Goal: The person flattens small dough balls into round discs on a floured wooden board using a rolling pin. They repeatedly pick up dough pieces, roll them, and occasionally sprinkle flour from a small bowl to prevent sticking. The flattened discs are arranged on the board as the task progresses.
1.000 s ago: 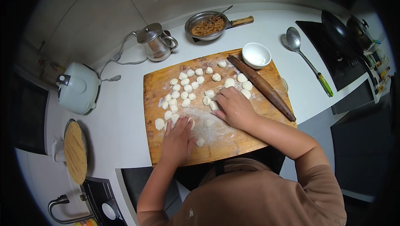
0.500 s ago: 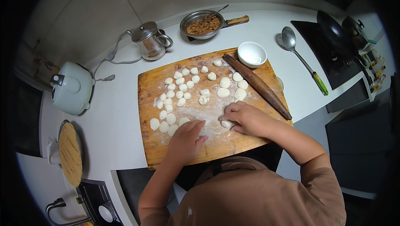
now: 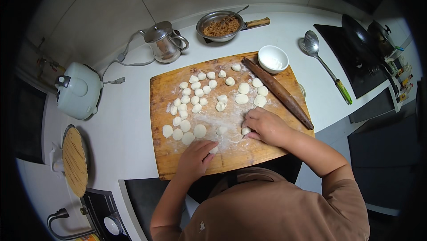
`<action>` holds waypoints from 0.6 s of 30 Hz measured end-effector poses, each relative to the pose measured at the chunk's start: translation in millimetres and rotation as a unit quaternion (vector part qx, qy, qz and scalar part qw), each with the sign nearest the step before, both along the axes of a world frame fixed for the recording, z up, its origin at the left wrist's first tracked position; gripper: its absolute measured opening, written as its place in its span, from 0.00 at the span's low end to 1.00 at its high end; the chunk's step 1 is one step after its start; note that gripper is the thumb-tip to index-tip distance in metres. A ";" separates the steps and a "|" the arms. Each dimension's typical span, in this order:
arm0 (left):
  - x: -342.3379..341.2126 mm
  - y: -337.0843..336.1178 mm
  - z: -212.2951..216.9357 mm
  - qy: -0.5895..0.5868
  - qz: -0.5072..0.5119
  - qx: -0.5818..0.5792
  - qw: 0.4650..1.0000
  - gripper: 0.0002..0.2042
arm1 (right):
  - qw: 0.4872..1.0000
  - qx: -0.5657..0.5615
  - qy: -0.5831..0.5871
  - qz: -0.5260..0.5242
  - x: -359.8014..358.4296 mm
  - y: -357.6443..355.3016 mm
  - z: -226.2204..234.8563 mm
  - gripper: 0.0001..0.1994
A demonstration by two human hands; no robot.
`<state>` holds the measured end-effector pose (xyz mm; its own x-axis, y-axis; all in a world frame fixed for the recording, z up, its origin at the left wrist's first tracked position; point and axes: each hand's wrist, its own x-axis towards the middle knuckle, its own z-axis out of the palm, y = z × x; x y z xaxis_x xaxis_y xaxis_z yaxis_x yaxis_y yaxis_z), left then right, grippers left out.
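**Two hands press little dough balls on a floury board**

At the far left of the frame a pale green cooker (image 3: 79, 90) sits on the white table (image 3: 120, 130). Below it lies a round woven mat (image 3: 74, 161). A shiny kettle (image 3: 165, 42) stands near the top, left of the middle.

The big wooden board (image 3: 162, 161) fills the middle. Many small dough pieces (image 3: 195, 100) lie on it in loose rows, some touching each other. The left hand (image 3: 195, 158) lies flat at the board's lower edge, palm down on one dough piece (image 3: 214, 150). The right hand (image 3: 266, 126) is curled over another dough piece (image 3: 245, 130), fingers bent around it.

A long brown rolling pin (image 3: 278, 92) lies slanted just right of the right hand. A small white bowl (image 3: 273, 58) sits at its top end. Above is a pan of brown filling (image 3: 221, 26). A ladle (image 3: 324, 65) lies further right.

The rolling pin is close to the right hand's knuckles. A bump could make it roll off the board. Dough pieces that touch might stick together where the flour is thin.
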<state>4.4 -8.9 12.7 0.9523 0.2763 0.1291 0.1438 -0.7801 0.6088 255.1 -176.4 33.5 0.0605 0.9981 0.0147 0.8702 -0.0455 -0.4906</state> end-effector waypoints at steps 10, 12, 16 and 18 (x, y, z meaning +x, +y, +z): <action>-0.3 2.7 -13.7 -0.153 0.077 -0.006 0.985 0.28 | 0.990 0.099 -0.080 0.061 -33.8 35.1 -11.5 0.46; -3.0 3.8 -17.4 -0.183 0.098 -0.003 0.978 0.30 | 0.991 0.083 -0.084 0.066 -33.6 39.6 -22.8 0.48; -6.7 10.4 -21.5 -0.216 0.118 -0.004 0.969 0.35 | 0.991 0.060 -0.088 0.079 -31.8 42.8 -28.2 0.50; -4.9 12.1 -18.0 -0.202 0.116 -0.002 0.973 0.37 | 0.992 0.053 -0.081 0.081 -31.7 42.5 -25.8 0.48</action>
